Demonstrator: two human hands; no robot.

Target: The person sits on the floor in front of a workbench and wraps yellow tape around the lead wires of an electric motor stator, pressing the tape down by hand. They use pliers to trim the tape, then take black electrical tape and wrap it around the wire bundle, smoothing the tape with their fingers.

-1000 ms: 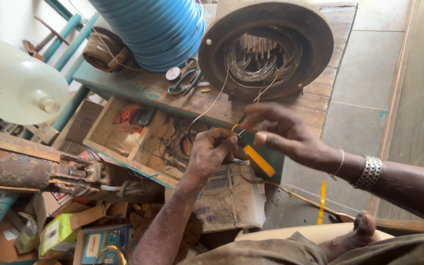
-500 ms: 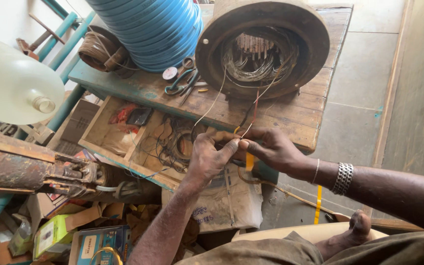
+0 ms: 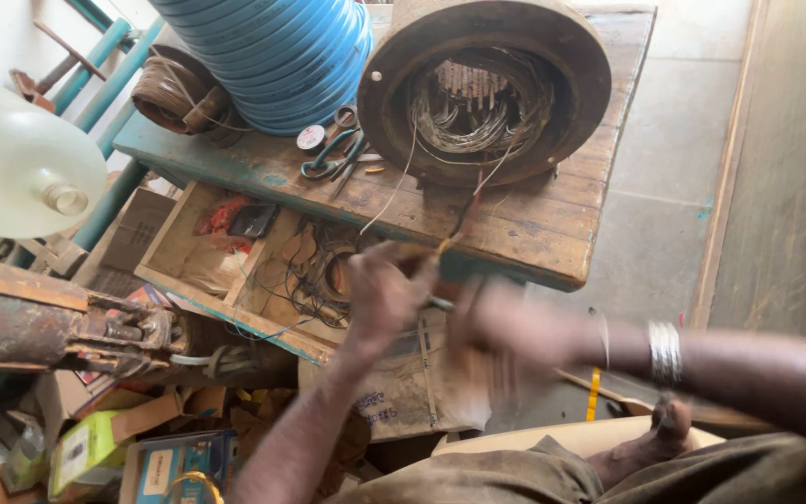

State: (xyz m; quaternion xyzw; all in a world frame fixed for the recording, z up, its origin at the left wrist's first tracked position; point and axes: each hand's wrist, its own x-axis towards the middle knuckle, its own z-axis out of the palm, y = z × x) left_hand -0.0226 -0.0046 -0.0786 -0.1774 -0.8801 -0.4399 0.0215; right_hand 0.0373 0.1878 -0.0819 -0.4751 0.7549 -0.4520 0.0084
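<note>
A: What do the hands hold?
B: The left hand (image 3: 386, 291) pinches a wire (image 3: 459, 219). The right hand (image 3: 506, 338), just beside it, is too blurred; I cannot tell its grip.
A: Where does the wire go?
B: Up and beyond the pinch, into the motor (image 3: 485, 89) on the bench (image 3: 534, 233).
A: And farther?
B: Left of the motor lie scissors (image 3: 333, 154); behind them stands a blue drum (image 3: 277, 51).

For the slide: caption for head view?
Left hand pinches thin wires from round rusty motor stator on worn wooden table; right hand blurred.
</note>
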